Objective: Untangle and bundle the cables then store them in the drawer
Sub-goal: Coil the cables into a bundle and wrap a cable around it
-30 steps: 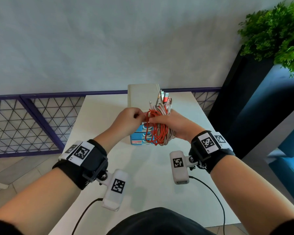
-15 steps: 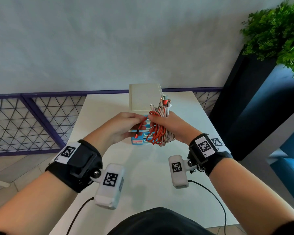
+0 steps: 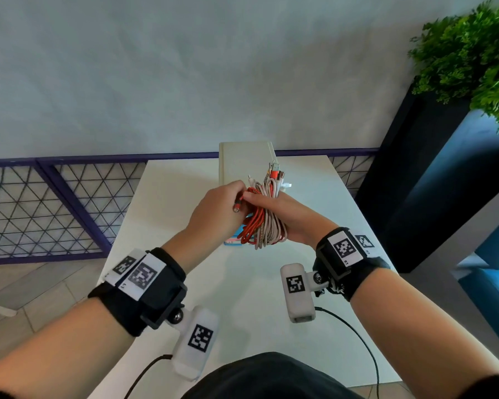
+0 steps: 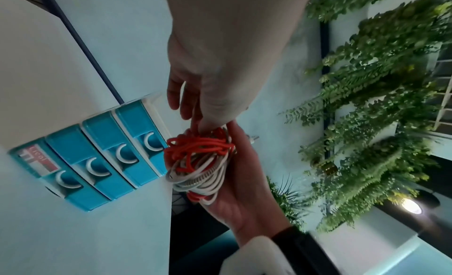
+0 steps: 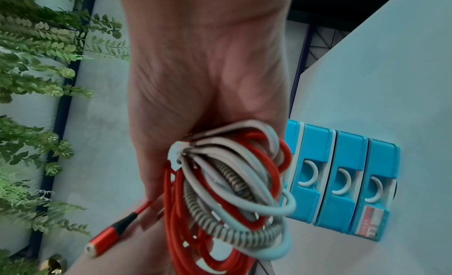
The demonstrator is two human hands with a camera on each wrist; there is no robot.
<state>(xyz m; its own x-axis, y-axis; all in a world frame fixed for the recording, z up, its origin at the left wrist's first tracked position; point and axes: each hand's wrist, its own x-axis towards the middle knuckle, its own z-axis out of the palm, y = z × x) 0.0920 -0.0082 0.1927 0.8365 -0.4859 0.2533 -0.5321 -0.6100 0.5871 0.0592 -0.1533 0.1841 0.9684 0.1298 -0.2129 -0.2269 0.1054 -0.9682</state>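
Note:
A coiled bundle of red, white and striped cables (image 3: 264, 223) (image 4: 199, 163) (image 5: 234, 184) is held above the white table (image 3: 185, 197). My right hand (image 3: 285, 214) grips the bundle around its middle, plugs sticking up past the fingers. My left hand (image 3: 225, 205) pinches the loose red cable end, and its red plug (image 3: 236, 208) (image 5: 107, 234) pokes out below the fingers. Behind the bundle stands a small white drawer unit (image 3: 242, 159) with blue drawer fronts (image 4: 97, 163) (image 5: 342, 182), all shut.
A purple lattice railing (image 3: 55, 203) runs behind the table's far edge. A dark planter with green plants (image 3: 458, 61) stands at the right. Bare table surface (image 3: 242, 298) lies between my wrists and the drawer unit.
My left hand has brought the red cable end from the left side up against the top of the bundle, close to my right thumb. Both hands rose slightly.

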